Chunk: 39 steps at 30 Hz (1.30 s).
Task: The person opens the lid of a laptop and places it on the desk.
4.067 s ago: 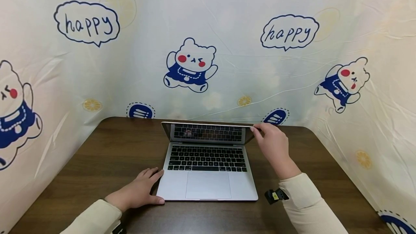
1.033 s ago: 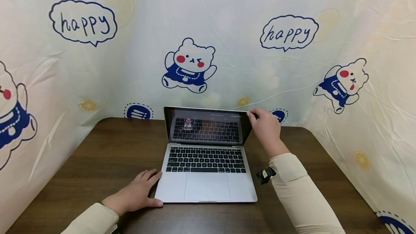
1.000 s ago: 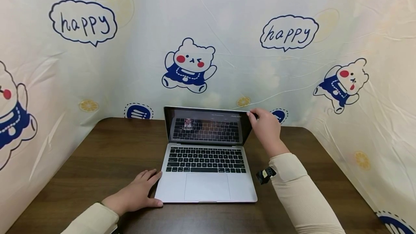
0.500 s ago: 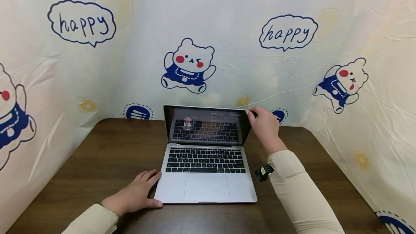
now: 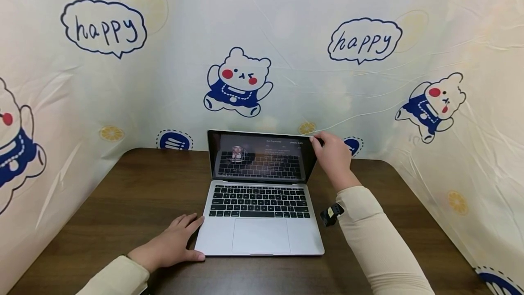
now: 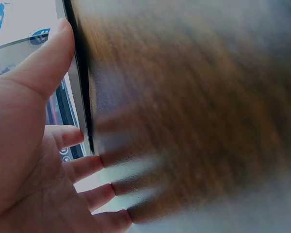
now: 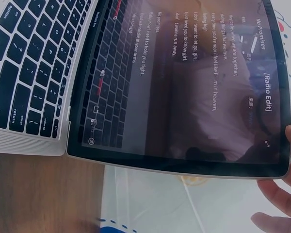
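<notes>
A silver laptop (image 5: 260, 236) lies on the brown table with its lid raised. On its dark screen (image 5: 262, 156) are lines of text and a small picture, with the keyboard reflected in it. My right hand (image 5: 333, 156) pinches the lid's upper right corner; in the right wrist view its fingers (image 7: 276, 194) are at that corner, thumb on the screen side. My left hand (image 5: 169, 245) rests at the base's front left corner, thumb along the front edge and fingers spread by the left side. The left wrist view shows its thumb (image 6: 48, 58) against the laptop's edge.
The table (image 5: 123, 204) has rounded far corners. A pale cloth (image 5: 303, 3) printed with bears and the word "happy" hangs behind it and along both sides. A small black device (image 5: 331, 214) is on the right wrist.
The laptop lid has tilted farther back, its top edge rising in the head view, more of the screen showing. My right hand has moved up with the lid corner; the left hand stays.
</notes>
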### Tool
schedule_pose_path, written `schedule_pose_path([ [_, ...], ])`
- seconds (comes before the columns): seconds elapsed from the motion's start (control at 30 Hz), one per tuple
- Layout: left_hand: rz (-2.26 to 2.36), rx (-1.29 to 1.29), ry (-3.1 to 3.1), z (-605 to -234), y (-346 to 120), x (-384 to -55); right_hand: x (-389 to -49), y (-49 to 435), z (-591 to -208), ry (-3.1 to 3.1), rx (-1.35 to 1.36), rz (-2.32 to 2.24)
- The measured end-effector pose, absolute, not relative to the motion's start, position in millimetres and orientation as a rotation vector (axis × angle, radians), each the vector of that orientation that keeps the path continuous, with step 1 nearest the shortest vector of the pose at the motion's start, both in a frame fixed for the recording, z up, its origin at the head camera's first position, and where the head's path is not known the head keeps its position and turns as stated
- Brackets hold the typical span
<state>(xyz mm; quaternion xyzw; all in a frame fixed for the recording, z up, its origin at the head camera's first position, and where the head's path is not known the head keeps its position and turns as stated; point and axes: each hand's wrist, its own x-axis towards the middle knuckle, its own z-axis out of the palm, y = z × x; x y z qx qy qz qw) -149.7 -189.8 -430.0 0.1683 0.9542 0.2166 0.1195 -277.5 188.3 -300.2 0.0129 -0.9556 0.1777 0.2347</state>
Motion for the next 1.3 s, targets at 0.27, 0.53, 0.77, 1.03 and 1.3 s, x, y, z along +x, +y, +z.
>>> schedule_pose_path([
  [0.27, 0.630, 0.499, 2.793, -431, -190, -150, -280, 188, -299, -2.614, 0.046, 0.491],
  [0.53, 0.628, 0.496, 2.793, -430, -189, -150, -284, 187, -299, -2.626, 0.031, 0.487],
  [0.77, 0.621, 0.501, 2.797, -430, -189, -150, -288, 187, -300, -2.614, 0.026, 0.505],
  [1.03, 0.614, 0.492, 2.794, -430, -189, -150, -290, 186, -298, -2.609, 0.004, 0.536],
  [1.3, 0.606, 0.456, 2.775, -429, -188, -151, -293, 185, -299, -2.617, -0.005, 0.537],
])
